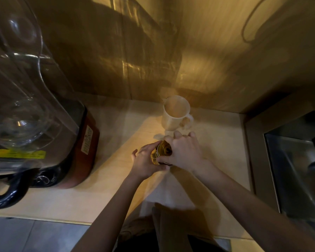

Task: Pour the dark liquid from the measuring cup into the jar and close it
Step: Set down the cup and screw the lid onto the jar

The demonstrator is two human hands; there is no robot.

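At the near edge of the pale surface (216, 160), two bare forearms are seen reaching in toward a small jar (155, 157) that stands about midway across. The left hand (146, 160) is wrapped around the jar's side, its fingers (135, 154) curled against the glass so that the jar is steadied. The right hand (184, 153) is laid over the top, its fingers (177, 135) closed down around a gold-toned lid (165, 149), which is gripped from above. Amber glass is glimpsed between the two hands, but the level of liquid inside cannot be told.

The pouring is judged to be done: the white measuring cup (175, 113) has been set down upright just beyond the hands, handle to the right, and its inside looks pale with no dark liquid visible. What is left appears to be the closing alone. Whether the lid is seated fully and threaded tight cannot be made out, since it is largely covered by the right hand.

To the left, well apart from the jar, a large blender (44, 115) with a clear housing and a red-brown base is stood on the surface. At the far right a steel sink (298, 170) is sunk in. Behind everything a brushed golden wall (171, 51) is seen. Nothing is found in the way of the closing; the measuring cup is near enough to be knocked.
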